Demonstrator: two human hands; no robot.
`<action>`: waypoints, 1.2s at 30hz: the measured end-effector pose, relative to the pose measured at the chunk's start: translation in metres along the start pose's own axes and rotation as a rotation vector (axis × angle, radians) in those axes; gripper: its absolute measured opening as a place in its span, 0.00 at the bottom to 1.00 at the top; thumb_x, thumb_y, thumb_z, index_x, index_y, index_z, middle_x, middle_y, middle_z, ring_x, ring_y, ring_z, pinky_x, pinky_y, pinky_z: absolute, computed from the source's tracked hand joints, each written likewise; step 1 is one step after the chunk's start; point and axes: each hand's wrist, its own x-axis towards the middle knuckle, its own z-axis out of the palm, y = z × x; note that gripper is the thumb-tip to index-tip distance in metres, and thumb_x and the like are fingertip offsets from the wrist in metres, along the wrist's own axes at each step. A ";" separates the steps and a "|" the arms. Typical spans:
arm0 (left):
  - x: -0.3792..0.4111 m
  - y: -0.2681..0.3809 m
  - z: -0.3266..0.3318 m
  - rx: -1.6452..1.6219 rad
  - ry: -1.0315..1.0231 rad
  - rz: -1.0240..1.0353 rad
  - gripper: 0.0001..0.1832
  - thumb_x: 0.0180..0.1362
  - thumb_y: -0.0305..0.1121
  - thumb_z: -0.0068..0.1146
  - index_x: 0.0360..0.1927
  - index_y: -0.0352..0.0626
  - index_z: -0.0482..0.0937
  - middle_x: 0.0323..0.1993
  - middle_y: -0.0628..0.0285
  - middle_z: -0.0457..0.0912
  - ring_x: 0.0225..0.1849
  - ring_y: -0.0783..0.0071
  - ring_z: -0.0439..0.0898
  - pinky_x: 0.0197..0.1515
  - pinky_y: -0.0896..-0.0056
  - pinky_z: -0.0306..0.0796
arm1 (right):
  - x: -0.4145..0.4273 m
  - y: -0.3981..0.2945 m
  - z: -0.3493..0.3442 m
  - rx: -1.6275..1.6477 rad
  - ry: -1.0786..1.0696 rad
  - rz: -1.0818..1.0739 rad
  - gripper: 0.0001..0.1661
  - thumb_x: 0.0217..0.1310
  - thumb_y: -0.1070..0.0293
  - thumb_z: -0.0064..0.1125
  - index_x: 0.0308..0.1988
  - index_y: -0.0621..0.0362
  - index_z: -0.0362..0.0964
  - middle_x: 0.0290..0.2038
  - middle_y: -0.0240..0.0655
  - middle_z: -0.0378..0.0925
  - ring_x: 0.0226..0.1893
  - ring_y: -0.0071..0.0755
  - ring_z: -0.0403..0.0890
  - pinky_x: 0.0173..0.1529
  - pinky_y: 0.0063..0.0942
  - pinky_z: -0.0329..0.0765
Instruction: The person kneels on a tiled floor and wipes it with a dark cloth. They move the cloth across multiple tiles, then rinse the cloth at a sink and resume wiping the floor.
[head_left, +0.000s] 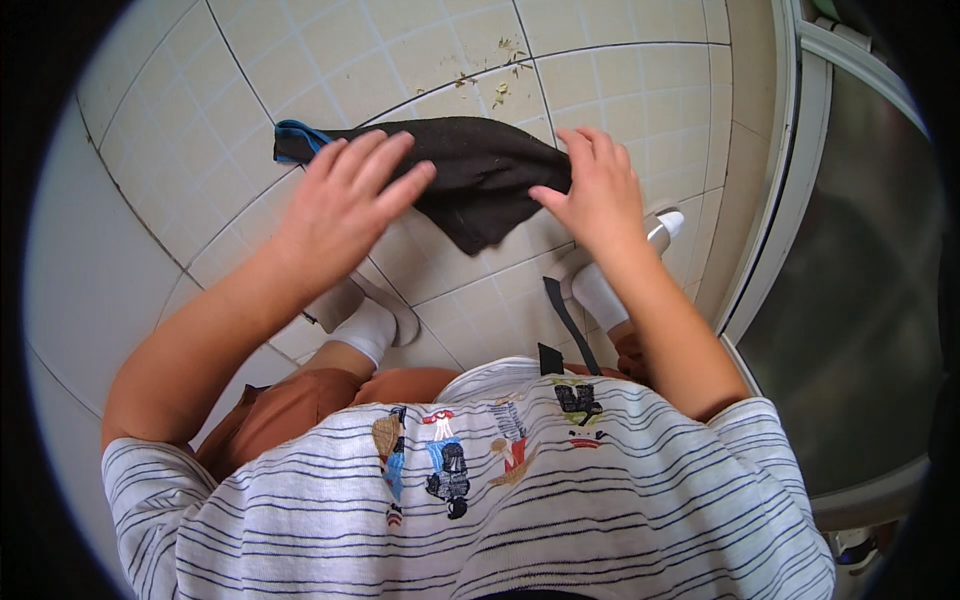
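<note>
A dark cloth garment (480, 165) with blue edging at its left end hangs or lies spread between my hands, above a tiled floor. My left hand (349, 187) is over the cloth's left part, its fingers spread and slightly blurred, with no cloth pinched in them. At the right end, my right hand (596, 180) has thumb and fingers around the cloth's edge; whether they pinch it cannot be told. The cloth's lower corner points towards me.
Small yellow-brown scraps (501, 91) are scattered on the floor tiles (630, 82) beyond the cloth. My slippers (397, 319) with white socks stand below. A black strap (570, 322) dangles near my waist. A framed dark panel (840, 285) rises at the right, a pale wall (90, 270) at the left.
</note>
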 end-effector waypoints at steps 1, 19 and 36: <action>0.000 0.009 0.001 -0.044 0.033 -0.001 0.27 0.57 0.32 0.59 0.63 0.56 0.74 0.68 0.54 0.69 0.69 0.56 0.68 0.64 0.50 0.66 | -0.002 -0.009 0.003 0.030 0.161 -0.071 0.38 0.43 0.57 0.80 0.55 0.49 0.74 0.56 0.38 0.73 0.56 0.50 0.73 0.59 0.45 0.73; -0.038 0.013 0.078 -0.284 -0.133 -0.018 0.11 0.55 0.32 0.53 0.42 0.53 0.77 0.47 0.59 0.74 0.52 0.58 0.73 0.50 0.61 0.67 | -0.062 0.023 0.107 0.082 0.100 -0.125 0.19 0.47 0.75 0.66 0.41 0.44 0.74 0.43 0.32 0.71 0.48 0.45 0.73 0.48 0.44 0.70; 0.087 0.054 0.046 -1.527 0.245 -1.780 0.31 0.65 0.54 0.59 0.55 0.39 0.63 0.39 0.56 0.74 0.32 0.69 0.75 0.32 0.63 0.77 | 0.035 -0.056 0.044 1.749 0.305 1.484 0.33 0.70 0.54 0.58 0.64 0.58 0.57 0.59 0.49 0.65 0.49 0.53 0.74 0.52 0.54 0.82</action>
